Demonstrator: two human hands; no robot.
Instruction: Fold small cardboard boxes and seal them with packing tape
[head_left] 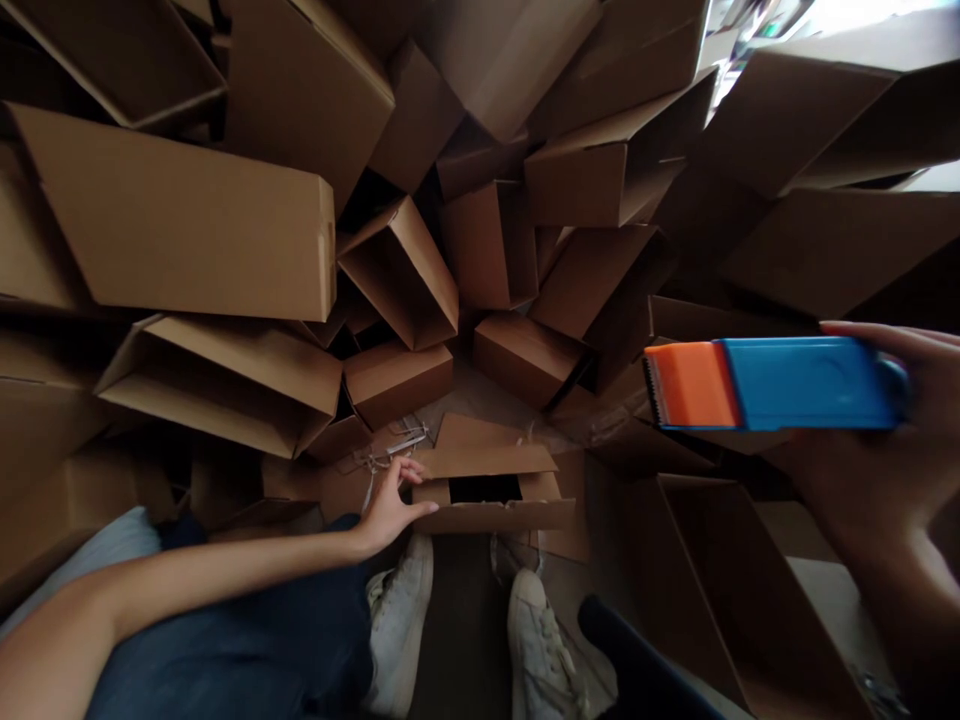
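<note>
- On the far left you've got a pale soft fabric [71,550] at the edge of view, and above it a long closed carton [180,220] lying tilted in a heap of brown cardboard boxes.
- Moving in, your left hand [390,508] reaches down from your bare arm. Your fingers [424,508] are loosely spread, not clenched, with the tips resting on the top edge of an open carton [495,515].
- That carton sits low on the floor, just ahead of your white sneakers [397,620], with a flap folded back and a dark opening showing. It looks light and stiff but thin-walled, so the firm edge of its wall seems the safer hold than the flap.
- Just beyond your fingers lies a small thin metal piece [409,437], too small to identify.
- Far right, your right hand [847,470] is raised, fingers clenched around a blue-and-orange tape dispenser [780,385] held sideways in the air. It looks rigid and easy to hold by the blue body; keep clear of the serrated orange end.
</note>
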